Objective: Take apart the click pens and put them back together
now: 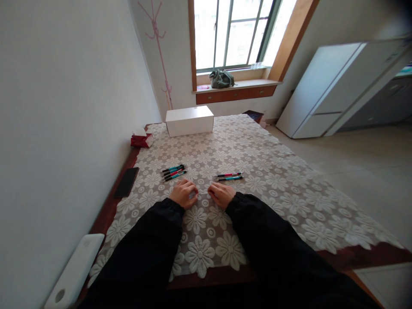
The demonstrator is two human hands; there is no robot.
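My left hand (183, 193) and my right hand (221, 195) rest close together on a lace floral tablecloth (277, 180), fingers curled. Between them they hold a thin pale stick-like thing (203, 194), one end in each hand; what it is I cannot tell. Just beyond my left hand lies a bunch of three pens (174, 172) with black, teal and red barrels. Two more pens (229, 176), one red and one teal, lie side by side just beyond my right hand. Black sleeves cover both my arms.
A white box (189, 120) stands at the far end of the table. A red tissue pack (141, 140) and a black phone (126, 182) lie along the left edge by the wall. A white device (75, 272) sits at the near left corner. A white fridge (328, 90) stands at right.
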